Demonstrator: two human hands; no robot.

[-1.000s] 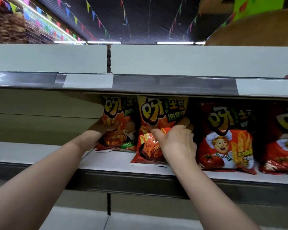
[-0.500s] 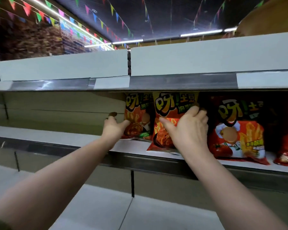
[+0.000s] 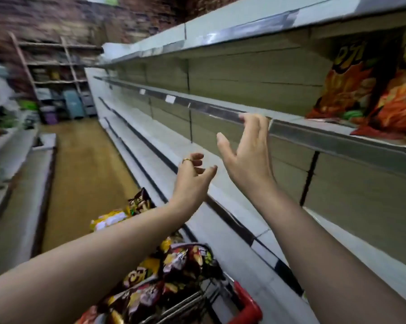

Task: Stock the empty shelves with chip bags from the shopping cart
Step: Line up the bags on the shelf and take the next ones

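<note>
Two orange chip bags [image 3: 351, 90] stand upright at the far right on the upper shelf [image 3: 290, 127]. My right hand [image 3: 246, 148] hovers just in front of that shelf's metal edge, fingers spread, holding nothing. My left hand [image 3: 193, 181] is lower and to the left, fingers loosely curled with a ring on one, also empty. Below my arms the shopping cart [image 3: 246, 305] with a red handle holds several dark and yellow chip bags [image 3: 150, 277].
Long bare shelves [image 3: 164, 160] run away to the left along the aisle. The brown floor [image 3: 80, 171] stretches ahead. Another low shelf unit [image 3: 14, 183] lines the left side. A rack with boxes and bins [image 3: 57, 85] stands at the aisle's end.
Both hands have let go of the two orange bags and pulled back from the shelf. The view has swung left and down, bringing the cart and aisle into sight.
</note>
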